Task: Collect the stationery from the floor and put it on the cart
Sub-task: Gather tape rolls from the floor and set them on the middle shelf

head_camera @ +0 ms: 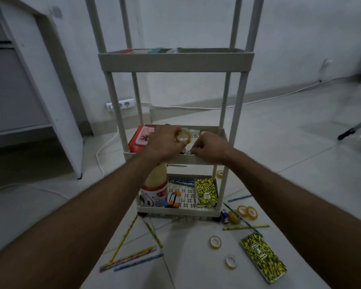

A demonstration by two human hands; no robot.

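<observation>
White three-tier cart (pixel 175 61), standing on pale floor tiles (pixel 279 142) against a light wall. Middle shelf (pixel 208 159): both hands reach in over its front rim. Left hand (pixel 163 142) grips a roll of clear yellowish tape (pixel 183 137) between curled fingers, held above the shelf. Right hand (pixel 208 148) has its fingers curled down inside the shelf; whether it holds anything cannot be told. A red box (pixel 140 138) lies at the shelf's left end. Bottom shelf (pixel 175 209): one yellow-and-black patterned notebook (pixel 206 190) at right, pencils at the back, small markers (pixel 172 200) in the middle, a white jar with a yellow top (pixel 155 186) at left. Floor, right of cart: a second patterned notebook (pixel 263 257), two loose tape rolls (pixel 215 241) near it, a cluster of tape rolls (pixel 246 211) just beside the cart's corner, one roll behind the cart's right post, several pencils (pixel 245 227). Floor, left front: more pencils (pixel 129 258), some crossed. White cable (pixel 258 100) along the wall base.
</observation>
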